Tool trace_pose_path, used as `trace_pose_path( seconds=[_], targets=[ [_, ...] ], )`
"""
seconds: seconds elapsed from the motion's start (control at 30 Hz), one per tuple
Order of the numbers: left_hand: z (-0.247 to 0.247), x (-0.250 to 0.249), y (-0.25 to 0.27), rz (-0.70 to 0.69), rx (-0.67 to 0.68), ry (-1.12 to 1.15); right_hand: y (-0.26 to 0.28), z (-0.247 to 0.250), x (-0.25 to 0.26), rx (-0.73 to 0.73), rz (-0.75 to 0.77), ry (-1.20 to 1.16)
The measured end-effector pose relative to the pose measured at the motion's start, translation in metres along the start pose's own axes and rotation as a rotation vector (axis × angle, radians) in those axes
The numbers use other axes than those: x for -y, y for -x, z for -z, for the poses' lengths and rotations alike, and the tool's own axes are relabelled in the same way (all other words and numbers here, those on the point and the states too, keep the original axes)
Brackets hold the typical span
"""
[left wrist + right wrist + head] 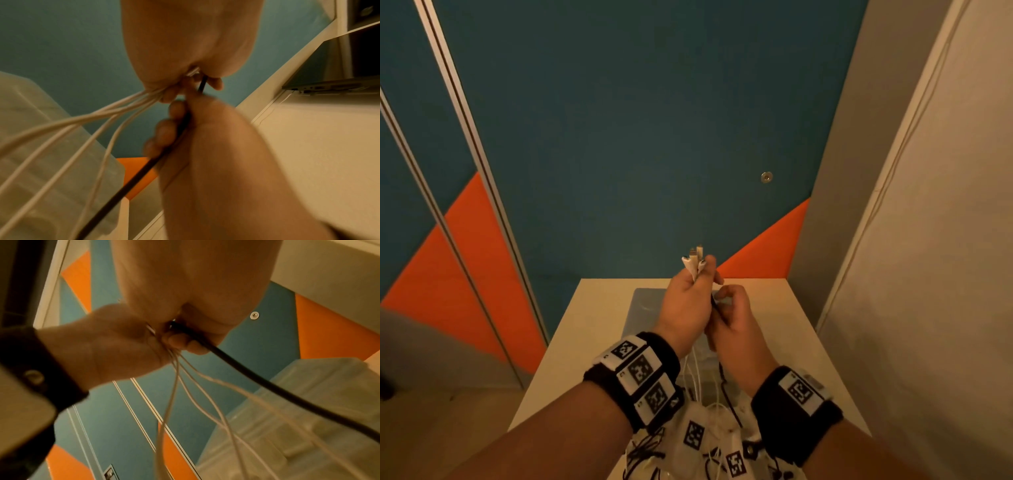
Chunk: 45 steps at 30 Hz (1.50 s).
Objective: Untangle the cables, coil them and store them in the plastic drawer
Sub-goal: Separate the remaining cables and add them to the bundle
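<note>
Both hands are raised above a translucent plastic drawer (pixel 645 301) that stands on a pale table (pixel 592 329). My left hand (pixel 697 274) grips a bundle of several white cables (pixel 98 120), and their connector ends (pixel 695 260) stick up out of the fist. The strands hang down past my wrists (pixel 697 373). My right hand (pixel 726 301), touching the left one, is curled round a black cable (pixel 246 374) just below the bundle. That black cable (pixel 144 170) runs down toward the drawer (pixel 308 402).
A blue and orange wall panel (pixel 619 137) rises behind the table, and a grey wall (pixel 928 240) closes the right side. White marker-tagged gear with black cords (pixel 695 435) lies at the near edge. A laptop (pixel 329 86) sits on a shelf.
</note>
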State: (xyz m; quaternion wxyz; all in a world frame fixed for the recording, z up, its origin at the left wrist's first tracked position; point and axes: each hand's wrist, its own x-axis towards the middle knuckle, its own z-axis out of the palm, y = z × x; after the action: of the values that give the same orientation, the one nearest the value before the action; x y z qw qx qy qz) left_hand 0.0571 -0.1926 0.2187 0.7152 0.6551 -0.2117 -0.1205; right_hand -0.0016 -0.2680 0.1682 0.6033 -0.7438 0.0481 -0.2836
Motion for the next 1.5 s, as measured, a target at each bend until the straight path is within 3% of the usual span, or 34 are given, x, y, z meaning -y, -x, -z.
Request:
trace_pose_path(
  seconds=[0.1,0.3,0.47,0.57,0.8,1.0,1.13,1.3,1.37,1.5],
  targets=[
    [0.004,-0.012,-0.005,-0.035,-0.035,0.003,0.011,0.002,-0.027,0.045,-0.122,0.123],
    [0.016,-0.053,-0.008,-0.025,0.062,0.149,0.041,0.018,-0.071,0.111,-0.235,0.288],
    [0.029,-0.092,-0.010,-0.055,0.061,0.149,0.070,0.045,-0.103,0.216,-0.399,0.445],
    [0.035,-0.092,-0.011,-0.073,0.093,0.089,0.070,0.054,-0.110,0.193,-0.475,0.494],
    [0.029,-0.029,0.004,0.002,0.196,-0.207,0.035,0.045,-0.054,0.019,-0.291,0.081],
    [0.021,0.002,0.018,0.000,0.300,-0.336,0.014,0.037,-0.009,-0.006,-0.042,0.066],
    [0.025,0.010,0.016,-0.008,0.322,-0.359,0.012,0.036,0.002,-0.010,0.028,0.089],
    [0.028,0.004,0.014,-0.062,0.261,-0.377,0.022,0.036,-0.006,0.014,-0.038,0.096],
    [0.028,-0.002,0.012,-0.059,0.199,-0.268,0.031,0.034,-0.017,0.059,-0.119,0.152],
    [0.031,-0.018,0.007,-0.012,0.229,0.046,0.058,0.031,-0.051,0.139,-0.297,0.276]
  ],
)
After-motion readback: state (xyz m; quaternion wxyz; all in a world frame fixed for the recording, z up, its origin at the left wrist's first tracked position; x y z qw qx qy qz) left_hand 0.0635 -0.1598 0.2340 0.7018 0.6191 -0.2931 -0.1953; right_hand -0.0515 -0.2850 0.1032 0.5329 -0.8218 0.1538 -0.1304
